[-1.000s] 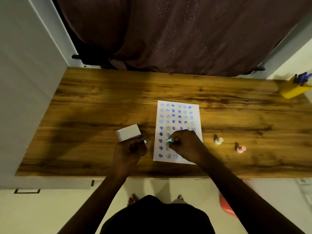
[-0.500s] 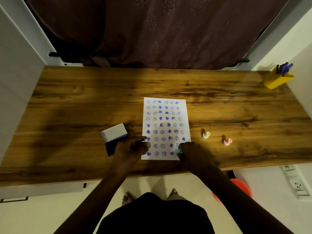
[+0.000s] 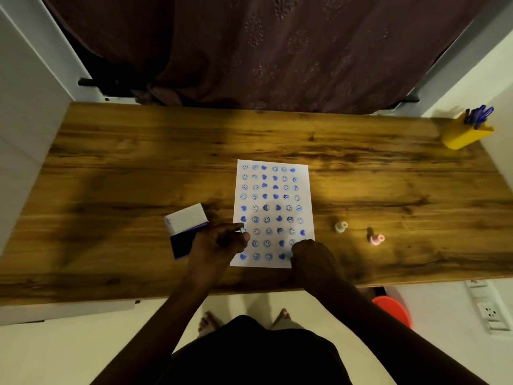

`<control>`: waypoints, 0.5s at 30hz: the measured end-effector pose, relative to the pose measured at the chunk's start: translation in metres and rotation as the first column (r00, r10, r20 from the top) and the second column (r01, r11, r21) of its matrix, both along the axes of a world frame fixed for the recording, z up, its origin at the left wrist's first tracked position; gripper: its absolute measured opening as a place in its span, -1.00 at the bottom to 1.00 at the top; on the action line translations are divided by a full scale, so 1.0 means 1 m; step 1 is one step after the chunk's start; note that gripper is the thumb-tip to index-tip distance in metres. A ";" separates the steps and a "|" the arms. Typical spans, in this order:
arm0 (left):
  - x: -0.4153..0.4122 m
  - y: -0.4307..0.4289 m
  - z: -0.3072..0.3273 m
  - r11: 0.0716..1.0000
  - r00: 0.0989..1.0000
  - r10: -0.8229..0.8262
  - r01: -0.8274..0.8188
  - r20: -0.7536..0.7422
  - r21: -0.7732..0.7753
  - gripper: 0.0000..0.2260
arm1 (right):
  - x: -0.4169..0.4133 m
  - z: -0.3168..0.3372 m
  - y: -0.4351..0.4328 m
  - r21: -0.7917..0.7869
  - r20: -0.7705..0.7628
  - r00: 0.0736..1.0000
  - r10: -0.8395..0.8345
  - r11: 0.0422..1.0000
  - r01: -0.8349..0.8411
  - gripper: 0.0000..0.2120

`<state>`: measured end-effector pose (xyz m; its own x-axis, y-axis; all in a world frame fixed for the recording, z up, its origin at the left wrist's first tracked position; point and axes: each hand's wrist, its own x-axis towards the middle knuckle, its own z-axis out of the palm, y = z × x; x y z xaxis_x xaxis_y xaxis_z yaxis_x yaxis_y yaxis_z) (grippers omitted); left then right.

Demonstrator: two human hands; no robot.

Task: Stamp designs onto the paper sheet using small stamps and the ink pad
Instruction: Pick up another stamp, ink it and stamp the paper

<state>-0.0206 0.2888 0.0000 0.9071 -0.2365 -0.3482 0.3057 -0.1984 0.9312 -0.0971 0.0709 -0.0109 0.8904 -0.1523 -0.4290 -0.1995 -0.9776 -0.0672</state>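
Observation:
A white paper sheet (image 3: 273, 215) lies on the wooden table (image 3: 138, 168), covered with rows of blue smiley and heart prints. My right hand (image 3: 311, 258) presses a small teal stamp (image 3: 291, 257) onto the sheet's near right corner. My left hand (image 3: 219, 243) rests at the sheet's left edge, pinching another small teal stamp (image 3: 243, 230). Left of that hand the ink pad (image 3: 181, 243) lies open, its white lid (image 3: 187, 218) tilted up. The right-hand stamp is mostly hidden by the fingers.
A cream stamp (image 3: 341, 227) and a pink stamp (image 3: 375, 238) stand on the table right of the sheet. A yellow pen holder (image 3: 465, 134) with blue pens is at the far right corner. A curtain hangs behind; an orange stool (image 3: 394, 309) sits below the table edge.
My right hand moved with its stamp from the sheet's lower middle down to the near right corner. The left hand stayed by the ink pad. The camera view shifted.

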 end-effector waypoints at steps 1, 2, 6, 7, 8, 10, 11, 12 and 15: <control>0.000 -0.001 -0.001 1.000 1.000 -0.003 0.003 0.000 0.005 -0.81 | 0.001 -0.001 0.000 -0.013 -0.001 1.000 0.010 1.000 -0.010 -0.66; 0.000 -0.002 -0.001 1.000 1.000 -0.007 0.007 -0.001 0.010 -0.81 | 0.002 -0.002 0.001 -0.028 0.000 1.000 0.014 1.000 -0.014 -0.65; -0.001 -0.007 0.002 1.000 1.000 -0.005 0.005 -0.006 -0.020 -0.81 | 0.007 -0.003 0.002 -0.038 -0.002 0.999 0.036 0.999 -0.036 -0.56; -0.002 -0.008 0.003 0.999 1.000 -0.005 0.004 -0.006 -0.032 -0.81 | 0.008 -0.003 0.002 -0.036 0.002 0.999 0.038 0.999 -0.038 -0.57; -0.003 -0.008 0.004 0.999 1.000 -0.004 0.004 -0.003 -0.046 -0.80 | 0.008 -0.002 0.000 -0.035 0.014 0.999 0.038 0.999 -0.038 -0.59; -0.005 -0.008 0.007 0.999 1.000 -0.010 0.011 0.018 -0.049 -0.78 | 0.006 -0.003 -0.004 -0.024 0.049 0.998 0.031 0.999 -0.030 -0.63; -0.005 -0.007 0.008 0.999 1.000 -0.013 0.015 0.028 -0.049 -0.77 | 0.006 -0.003 -0.006 -0.012 0.068 0.997 0.021 1.000 -0.020 -0.65; -0.006 -0.007 0.009 0.998 0.999 -0.015 0.017 0.034 -0.053 -0.75 | 0.006 -0.003 -0.008 -0.001 0.084 0.996 0.009 1.000 -0.009 -0.68; -0.008 -0.008 0.013 0.998 0.998 -0.033 0.035 0.053 -0.050 -0.75 | 0.004 0.005 -0.018 0.032 0.121 0.993 -0.013 0.999 0.009 -0.73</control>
<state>-0.0282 0.2806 0.0131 0.9149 -0.2840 -0.2869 0.2500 -0.1594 0.9550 -0.0927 0.0531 -0.0062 0.9345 -0.1510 -0.3223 -0.1992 -0.9723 -0.1220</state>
